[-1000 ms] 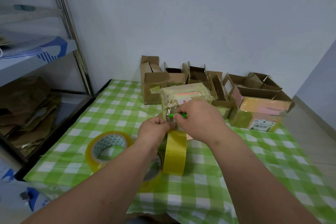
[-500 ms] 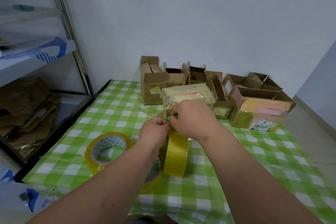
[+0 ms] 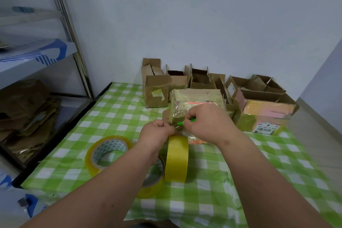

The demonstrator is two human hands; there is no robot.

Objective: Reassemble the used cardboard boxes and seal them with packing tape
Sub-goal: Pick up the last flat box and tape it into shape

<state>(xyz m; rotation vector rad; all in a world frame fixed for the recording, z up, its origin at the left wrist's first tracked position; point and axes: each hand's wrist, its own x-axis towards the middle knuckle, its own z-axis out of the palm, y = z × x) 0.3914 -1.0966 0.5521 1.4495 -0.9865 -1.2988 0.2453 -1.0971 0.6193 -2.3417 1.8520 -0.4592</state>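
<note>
Cutting looks like the step: the left hand (image 3: 157,131) is pinching taut tape off the upright roll (image 3: 176,159), the right hand (image 3: 207,122) is gripping a green cutter (image 3: 185,122) against the box (image 3: 196,102) mid-table, so next is probably slicing clean and pressing the end down.
</note>
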